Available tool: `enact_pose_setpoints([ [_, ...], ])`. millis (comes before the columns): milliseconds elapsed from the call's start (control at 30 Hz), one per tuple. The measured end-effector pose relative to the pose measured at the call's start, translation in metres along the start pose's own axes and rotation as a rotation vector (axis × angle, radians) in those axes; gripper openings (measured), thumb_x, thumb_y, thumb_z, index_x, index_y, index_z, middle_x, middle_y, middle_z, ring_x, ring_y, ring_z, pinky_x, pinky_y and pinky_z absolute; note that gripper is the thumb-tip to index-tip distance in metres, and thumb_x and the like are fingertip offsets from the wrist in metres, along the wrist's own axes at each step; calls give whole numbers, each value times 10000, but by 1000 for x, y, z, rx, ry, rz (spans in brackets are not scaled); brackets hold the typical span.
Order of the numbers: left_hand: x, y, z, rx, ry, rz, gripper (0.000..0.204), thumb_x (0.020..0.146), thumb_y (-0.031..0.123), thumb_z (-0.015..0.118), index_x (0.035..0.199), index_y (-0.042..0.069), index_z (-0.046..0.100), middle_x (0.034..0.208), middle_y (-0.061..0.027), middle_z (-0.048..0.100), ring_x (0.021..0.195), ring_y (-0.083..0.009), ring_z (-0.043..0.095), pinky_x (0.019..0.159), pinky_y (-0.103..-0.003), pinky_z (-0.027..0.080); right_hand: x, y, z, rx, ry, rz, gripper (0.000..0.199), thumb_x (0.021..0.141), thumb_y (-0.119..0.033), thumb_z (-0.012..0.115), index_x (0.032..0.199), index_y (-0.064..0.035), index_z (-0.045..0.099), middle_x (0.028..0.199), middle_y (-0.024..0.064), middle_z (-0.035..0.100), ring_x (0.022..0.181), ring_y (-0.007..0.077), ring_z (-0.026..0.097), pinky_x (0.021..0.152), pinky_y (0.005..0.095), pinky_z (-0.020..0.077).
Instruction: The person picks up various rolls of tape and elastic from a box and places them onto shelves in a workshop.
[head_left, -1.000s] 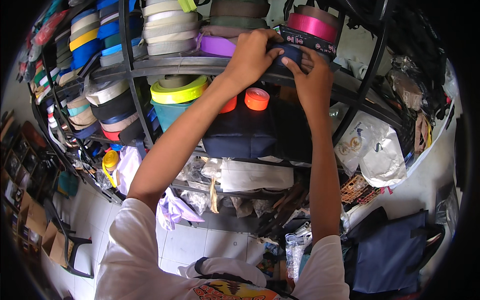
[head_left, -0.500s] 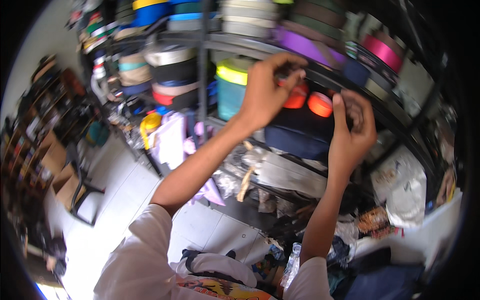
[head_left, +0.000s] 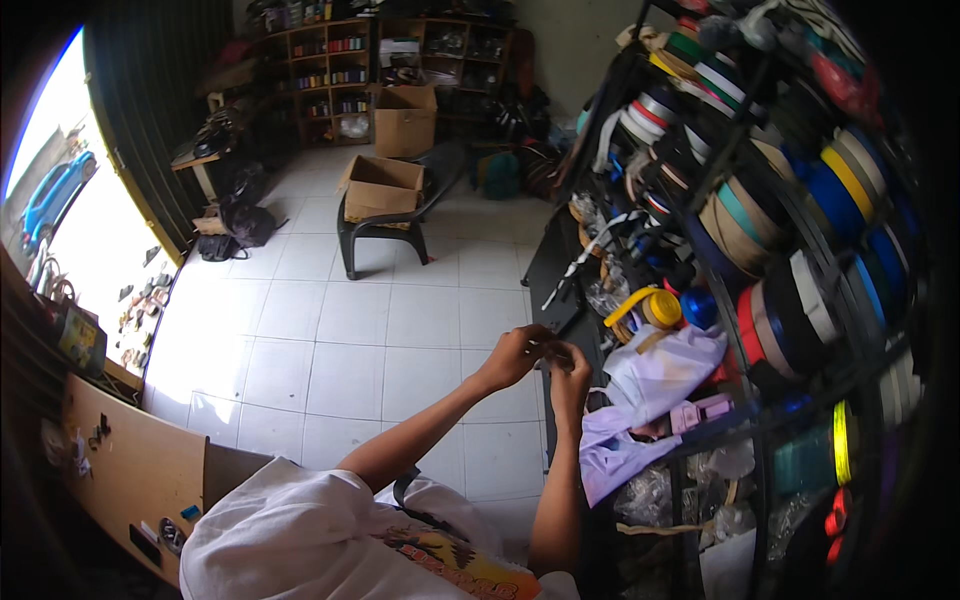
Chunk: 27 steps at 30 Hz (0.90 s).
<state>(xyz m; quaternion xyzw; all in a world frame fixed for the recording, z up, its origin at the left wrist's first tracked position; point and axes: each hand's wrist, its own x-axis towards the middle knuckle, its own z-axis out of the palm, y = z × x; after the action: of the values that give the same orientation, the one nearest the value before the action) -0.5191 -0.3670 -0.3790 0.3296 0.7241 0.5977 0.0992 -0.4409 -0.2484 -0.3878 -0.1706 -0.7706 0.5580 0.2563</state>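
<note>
My left hand (head_left: pixel 514 359) and my right hand (head_left: pixel 570 384) meet in front of me, fingertips pinched close together. Whatever lies between the fingers is dark and too small to make out. Just right of them is the shelf rack, where a lilac cloth (head_left: pixel 645 385) is draped beside a yellow roll of tape (head_left: pixel 660 308) with a loose end. A blue roll (head_left: pixel 698 308) sits next to it. Larger webbing rolls (head_left: pixel 775 325) in red, pink, black and white stand on their sides farther right. Low on the right are small orange-red rolls (head_left: pixel 836 512).
A black metal rack (head_left: pixel 765 425) lines my right side. Ahead, a dark plastic chair (head_left: pixel 385 232) holds an open cardboard box (head_left: pixel 384 186), with another box (head_left: pixel 405 120) behind. A wooden table (head_left: pixel 130 470) stands at lower left, near a bright doorway. Thread shelves (head_left: pixel 330 75) stand along the back.
My view has swung left, from the rack toward the room. My hands have left the orange-red rolls on the shelf and come together over the floor beside the rack.
</note>
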Motion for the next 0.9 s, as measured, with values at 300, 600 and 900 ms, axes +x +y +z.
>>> enact_pose_setpoints([
  [300,5,-118,-221,32,381,-170,241,866,-23,568,1099,-30,629,1087,-136,669,912,-226,679,766,-317,559,84,-15,244,-48,-413,-9,253,850,-148,686,1070,-24,667,999,80,696,847,170,672,639,286,517],
  [600,72,-219,-403,-72,544,-302,304,982,146,516,1210,-53,544,1137,-142,658,962,-201,654,790,-319,536,204,10,440,89,-576,35,282,849,-149,677,1087,0,652,1022,105,692,841,186,676,702,291,521],
  [900,104,-271,-566,-224,753,-418,316,989,147,516,1268,1,506,1102,-118,680,924,-174,653,750,-290,522,290,-13,652,58,-956,20,256,858,-168,676,1067,-20,666,880,52,694,776,112,653,634,252,495],
])
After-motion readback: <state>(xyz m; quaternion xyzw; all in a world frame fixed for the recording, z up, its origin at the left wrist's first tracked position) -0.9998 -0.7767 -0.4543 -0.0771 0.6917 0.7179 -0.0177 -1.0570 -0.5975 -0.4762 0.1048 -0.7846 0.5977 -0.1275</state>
